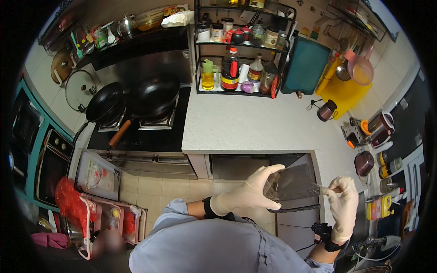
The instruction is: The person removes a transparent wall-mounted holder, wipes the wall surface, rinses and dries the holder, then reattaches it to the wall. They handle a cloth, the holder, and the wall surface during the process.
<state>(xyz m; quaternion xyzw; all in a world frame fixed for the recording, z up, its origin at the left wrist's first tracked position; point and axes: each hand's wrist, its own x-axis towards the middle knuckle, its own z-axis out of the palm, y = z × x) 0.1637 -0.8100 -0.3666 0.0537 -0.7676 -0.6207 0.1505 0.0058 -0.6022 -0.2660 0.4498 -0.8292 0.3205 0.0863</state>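
Observation:
I hold a clear, greyish plastic container or pack [293, 184] low in front of me, below the counter's front edge, with a dark strip along its lower side; its contents are hard to make out. My left hand [246, 193], in a cream glove, grips it from the left, thumb and fingers round its side. My right hand [341, 202], also gloved, has finger and thumb pinched on a thin see-through piece at the container's right corner.
The pale counter [236, 123] lies ahead, with a black spice rack [196, 68], green board [305, 63] and small appliances [378, 127] around it. Two black pans [152, 98] sit on the hob at left. Below left stands a pink trolley [136, 223] with red bags.

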